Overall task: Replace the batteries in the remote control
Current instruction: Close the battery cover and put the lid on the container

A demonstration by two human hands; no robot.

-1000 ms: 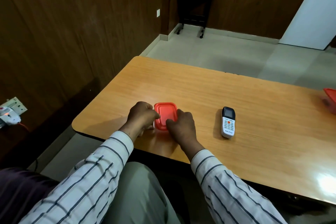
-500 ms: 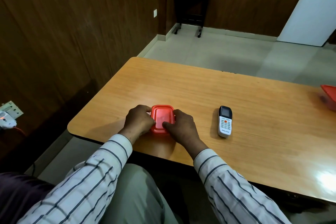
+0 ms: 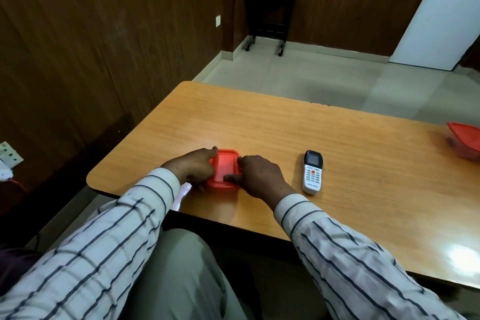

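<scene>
A small container with a red lid sits on the wooden table near its front edge. My left hand grips its left side, index finger at the far left corner. My right hand holds its right side, thumb lying on the lid. What the container holds is hidden. A white remote control with a dark screen and an orange button lies face up to the right of my right hand, untouched.
A second red-lidded container stands at the table's right edge. A wood-panelled wall runs along the left with a socket. A dark side table stands far back on the tiled floor.
Both hands stay on the red-lidded container. My left index finger has stretched to the lid's far corner and my right thumb has slid onto the lid. The remote has not moved.
</scene>
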